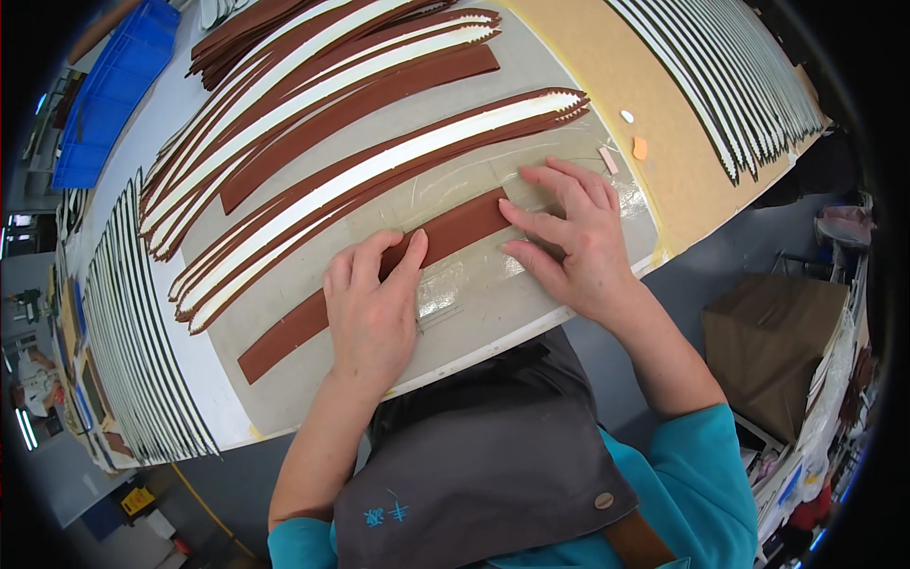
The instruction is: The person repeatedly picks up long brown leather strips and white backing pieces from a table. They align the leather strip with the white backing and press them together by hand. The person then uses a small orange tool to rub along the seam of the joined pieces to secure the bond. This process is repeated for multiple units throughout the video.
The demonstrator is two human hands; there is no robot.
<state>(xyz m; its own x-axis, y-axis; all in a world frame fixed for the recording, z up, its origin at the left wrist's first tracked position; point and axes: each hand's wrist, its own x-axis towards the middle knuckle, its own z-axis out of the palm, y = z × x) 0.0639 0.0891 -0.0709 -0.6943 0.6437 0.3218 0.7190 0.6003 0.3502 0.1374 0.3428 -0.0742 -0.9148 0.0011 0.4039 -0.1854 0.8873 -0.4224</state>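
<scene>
A flat brown strip (464, 226), which looks like leather, lies slantwise on the grey work mat (493, 313). My left hand (372, 308) is closed over its middle, thumb and fingertips pressing it at both edges. At the strip's right end my right hand (583, 242) has its fingers spread. One of its fingertips touches the corner there, while the thumb is apart from the strip. Just beyond lies a stack of brown strips with white middles (379, 171) and jagged right ends. A plain brown strip (360, 128) rests farther back, by a larger pile of brown and white strips (313, 71).
Rows of black-edged white strips lie at the left (142, 332) and far right (725, 85). A blue bin (118, 90) stands at the back left. Small orange (640, 148) and pink pieces (608, 160) sit right of the mat. The table's front edge runs before my apron.
</scene>
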